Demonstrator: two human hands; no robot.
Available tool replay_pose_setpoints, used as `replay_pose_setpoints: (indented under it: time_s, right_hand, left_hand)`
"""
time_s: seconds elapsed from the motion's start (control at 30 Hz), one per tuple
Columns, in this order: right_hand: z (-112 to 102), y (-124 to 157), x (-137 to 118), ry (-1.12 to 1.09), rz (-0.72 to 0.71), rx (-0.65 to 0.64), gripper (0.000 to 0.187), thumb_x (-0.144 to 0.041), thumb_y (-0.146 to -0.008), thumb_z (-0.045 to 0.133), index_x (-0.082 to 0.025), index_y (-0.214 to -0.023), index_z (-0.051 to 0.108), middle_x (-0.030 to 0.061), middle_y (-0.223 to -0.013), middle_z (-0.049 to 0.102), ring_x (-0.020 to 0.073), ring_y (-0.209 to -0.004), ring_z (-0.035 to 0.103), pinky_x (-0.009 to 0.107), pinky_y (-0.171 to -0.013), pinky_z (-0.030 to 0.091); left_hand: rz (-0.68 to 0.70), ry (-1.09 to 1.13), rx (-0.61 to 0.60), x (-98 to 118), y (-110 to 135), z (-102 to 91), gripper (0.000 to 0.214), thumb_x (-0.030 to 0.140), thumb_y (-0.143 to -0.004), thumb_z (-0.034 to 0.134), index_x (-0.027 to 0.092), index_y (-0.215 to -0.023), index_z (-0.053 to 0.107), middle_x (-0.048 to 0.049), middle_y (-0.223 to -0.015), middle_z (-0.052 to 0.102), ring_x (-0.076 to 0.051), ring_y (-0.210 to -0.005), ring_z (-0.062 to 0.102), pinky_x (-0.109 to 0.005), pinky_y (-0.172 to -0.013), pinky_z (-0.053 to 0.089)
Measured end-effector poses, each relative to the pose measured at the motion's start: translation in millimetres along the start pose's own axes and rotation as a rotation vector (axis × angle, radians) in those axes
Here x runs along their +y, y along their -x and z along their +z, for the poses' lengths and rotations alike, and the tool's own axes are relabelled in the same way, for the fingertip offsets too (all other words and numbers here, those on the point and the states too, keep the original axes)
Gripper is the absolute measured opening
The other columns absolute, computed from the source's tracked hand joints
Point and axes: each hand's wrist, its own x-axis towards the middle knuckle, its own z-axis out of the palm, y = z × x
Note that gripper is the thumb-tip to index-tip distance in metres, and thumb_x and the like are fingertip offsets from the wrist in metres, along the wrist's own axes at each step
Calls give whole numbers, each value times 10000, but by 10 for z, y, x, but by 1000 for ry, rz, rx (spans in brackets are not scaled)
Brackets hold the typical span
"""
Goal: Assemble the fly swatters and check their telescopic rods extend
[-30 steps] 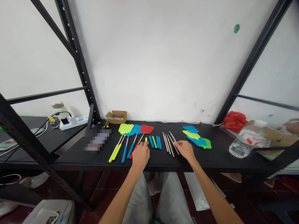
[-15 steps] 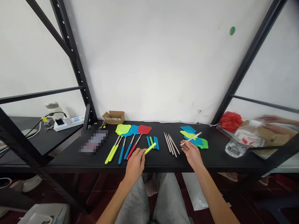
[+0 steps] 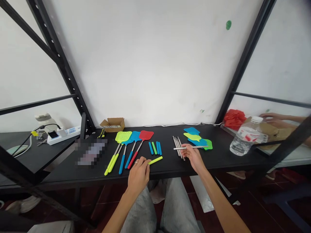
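Note:
Near the front edge of the black table, my left hand (image 3: 139,173) is closed on the end of a yellow handle grip (image 3: 155,160), which points to the right. My right hand (image 3: 191,155) pinches a silver metal rod (image 3: 179,148), held roughly level above several more metal rods (image 3: 177,145). Blue and green grips (image 3: 154,148) lie between the two hands. Left of them are several whole fly swatters, among them a red fly swatter (image 3: 146,135). Behind my right hand lies a loose pile of blue, yellow and green swatter heads (image 3: 192,136).
A small open cardboard box (image 3: 114,124) stands at the back left. A large water bottle (image 3: 246,137) and a red plastic bag (image 3: 233,119) are at the right. Black metal uprights flank the table, and a power strip (image 3: 64,135) lies on the left.
My right hand has moved left with the rod, which has turned from slanted to nearly level. The yellow grip in my left hand has come lower and flatter. The camera view has shifted.

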Motion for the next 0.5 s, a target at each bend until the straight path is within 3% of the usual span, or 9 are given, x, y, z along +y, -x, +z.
replay_pose_setpoints:
  time_s: [0.13,0.23,0.33,0.5]
  right_hand:
    - [8,27,2,30,-62,-30,242,-399,-774,741,-204,-823,607,-34,-578,528,105,-526,458,235,-512,383]
    - [7,45,-19,55,-57,-83,255,-428,-799,712,-183,-856,666,16,-651,611,117,-563,489,244,-519,377]
    - [-2,55,-38,77,-24,-132,394,-519,-861,585,-156,-930,722,100,-771,701,161,-620,554,275,-532,388]
    - [-14,54,-17,165,-69,-152,387,-502,-861,580,-151,-913,734,88,-737,691,146,-567,500,281,-522,355]
  left_hand:
    - [-20,25,6,27,-6,-12,307,245,-992,331,227,-1130,605,-59,-1034,598,-193,-886,586,-305,-744,481]
    - [-30,31,4,38,-8,-11,295,247,-992,332,223,-1123,596,-59,-1022,601,-193,-875,584,-296,-719,474]
    - [-29,33,4,35,-7,-5,293,242,-993,328,223,-1121,591,-59,-1024,602,-194,-881,581,-295,-715,470]
    - [-24,50,6,27,-5,-5,298,238,-993,325,226,-1138,585,-63,-1043,604,-192,-885,580,-293,-702,472]
